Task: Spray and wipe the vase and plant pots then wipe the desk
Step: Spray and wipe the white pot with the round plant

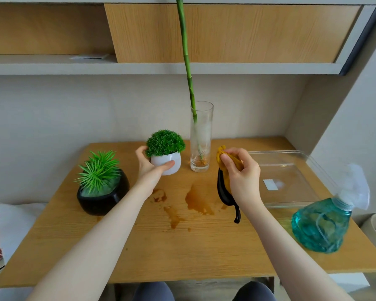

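Wooden desk (204,246), black pot (102,198), glass vase (201,146), clear tray (291,185), spray bottle (321,224), wet patches (198,200)

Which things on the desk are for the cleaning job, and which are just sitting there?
For the job:
white pot, gripped by the left hand
yellow cloth, gripped by the right hand
glass vase
black pot
spray bottle
desk, with wet patches

Just sitting there:
clear tray
paper on the shelf

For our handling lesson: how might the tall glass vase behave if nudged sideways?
The glass vase is tall and narrow, so it probably tips easily. The long stem leaning out likely adds top weight. Its misted glass may be slippery and breakable.
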